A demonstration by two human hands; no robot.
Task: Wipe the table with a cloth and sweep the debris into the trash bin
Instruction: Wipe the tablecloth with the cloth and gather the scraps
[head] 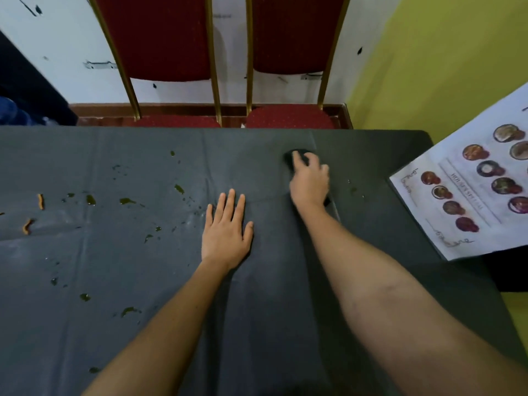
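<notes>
A table under a dark grey tablecloth (114, 281) fills the lower view. My right hand (310, 178) presses a dark cloth (294, 155) onto the table toward the far right; most of the cloth is hidden under the hand. My left hand (227, 230) lies flat on the tablecloth, fingers spread, holding nothing. Greenish wet spills (91, 199) and drops are scattered over the left half. Two orange crumbs (41, 201) lie near the left edge. No trash bin is in view.
A printed menu sheet (468, 190) with food pictures overhangs the table's right edge. Two red chairs with gold frames (288, 117) stand against the table's far side. A white wall and a yellow wall are behind.
</notes>
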